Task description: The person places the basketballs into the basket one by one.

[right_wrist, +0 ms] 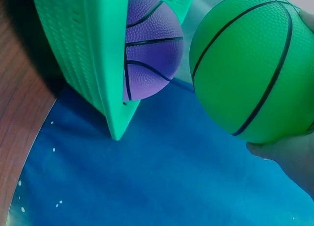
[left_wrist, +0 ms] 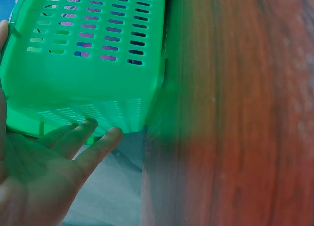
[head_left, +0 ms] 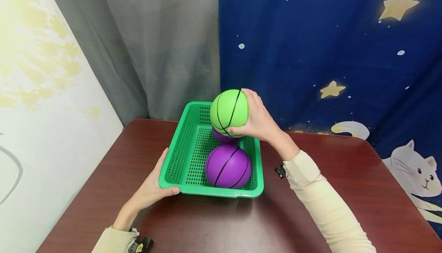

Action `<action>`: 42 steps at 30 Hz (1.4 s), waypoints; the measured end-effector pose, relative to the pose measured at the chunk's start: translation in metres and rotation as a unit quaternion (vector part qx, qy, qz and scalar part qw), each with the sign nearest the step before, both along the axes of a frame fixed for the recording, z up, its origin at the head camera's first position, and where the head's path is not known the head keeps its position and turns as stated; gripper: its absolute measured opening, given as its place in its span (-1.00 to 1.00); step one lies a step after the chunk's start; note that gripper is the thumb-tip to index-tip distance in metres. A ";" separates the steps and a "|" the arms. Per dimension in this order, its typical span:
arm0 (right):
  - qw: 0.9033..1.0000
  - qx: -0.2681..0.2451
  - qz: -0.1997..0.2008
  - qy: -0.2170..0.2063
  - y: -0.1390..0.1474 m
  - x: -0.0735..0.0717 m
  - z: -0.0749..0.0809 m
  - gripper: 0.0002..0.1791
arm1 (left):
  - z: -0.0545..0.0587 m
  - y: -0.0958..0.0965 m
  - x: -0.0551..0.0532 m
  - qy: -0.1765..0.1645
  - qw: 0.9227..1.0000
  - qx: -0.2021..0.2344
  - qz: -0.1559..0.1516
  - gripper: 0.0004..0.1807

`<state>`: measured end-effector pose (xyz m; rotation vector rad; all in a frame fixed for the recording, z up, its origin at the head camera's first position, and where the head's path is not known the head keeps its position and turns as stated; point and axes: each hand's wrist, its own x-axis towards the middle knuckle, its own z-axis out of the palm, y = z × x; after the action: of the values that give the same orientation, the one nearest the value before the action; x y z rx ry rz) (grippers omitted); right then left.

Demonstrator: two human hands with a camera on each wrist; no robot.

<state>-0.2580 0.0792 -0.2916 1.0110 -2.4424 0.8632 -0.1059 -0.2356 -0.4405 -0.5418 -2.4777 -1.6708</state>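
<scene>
A green plastic basket (head_left: 172, 157) with slotted walls stands on the table. My left hand (head_left: 152, 186) holds its near left corner, thumb along the front and fingers against the left side; in the left wrist view the fingers (left_wrist: 100, 150) reach along the basket wall. My right hand (head_left: 257, 120) grips a lime-green toy basketball (head_left: 228, 109) from its right side, above the basket's far right part. One purple toy basketball (head_left: 228, 166) lies in the near right of the basket. Behind it, another purple ball (head_left: 224, 137) is mostly hidden under the green one.
The dark reddish-brown wooden table (head_left: 328, 191) extends to both sides of the basket. Behind it hang a grey curtain (head_left: 172, 34) and a blue curtain (head_left: 293, 53) with stars and a cat. A white patterned panel (head_left: 45, 111) stands along the left.
</scene>
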 end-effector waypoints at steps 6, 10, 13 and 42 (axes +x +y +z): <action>1.000 0.010 0.010 -0.007 -0.008 -0.001 0.000 0.24 | 0.001 0.000 0.001 -0.001 1.000 0.001 0.006 0.26; 1.000 0.009 0.014 -0.003 -0.012 -0.001 0.002 0.24 | 0.001 0.001 0.001 0.000 1.000 0.003 0.003 0.26; 1.000 0.007 0.015 0.000 -0.014 -0.001 0.004 0.24 | 0.001 0.001 0.000 0.000 1.000 0.000 0.003 0.26; 0.993 0.095 0.062 -0.025 -0.063 -0.002 0.001 0.22 | 0.001 0.001 -0.002 0.002 1.000 -0.006 0.003 0.26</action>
<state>-0.2603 0.0162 -0.2907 1.2328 -2.5653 0.7098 -0.1076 -0.2345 -0.4399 -0.5367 -2.4863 -1.6518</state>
